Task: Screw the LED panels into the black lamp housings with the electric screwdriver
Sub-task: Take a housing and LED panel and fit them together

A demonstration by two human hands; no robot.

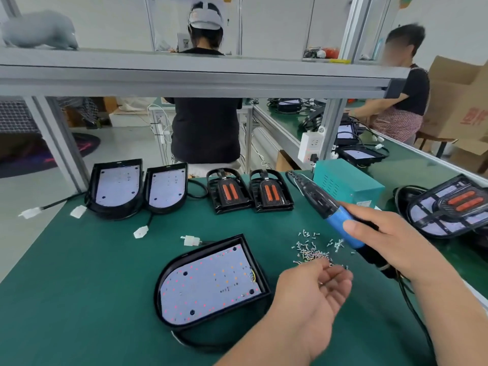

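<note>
A black lamp housing lies in front of me on the green mat, with a white LED panel set inside it. To its right is a loose heap of small screws. My left hand hovers palm up just below the heap, fingers loosely curled, with what look like a few screws on the fingers. My right hand grips the blue electric screwdriver, which lies slanted with its black tip end down by my wrist and its cable running off to the lower right.
At the back of the mat stand two more housings with panels and two black covers with orange pads. A teal power box sits behind the screwdriver. A stack of covered lamps lies at the right. Two people work beyond.
</note>
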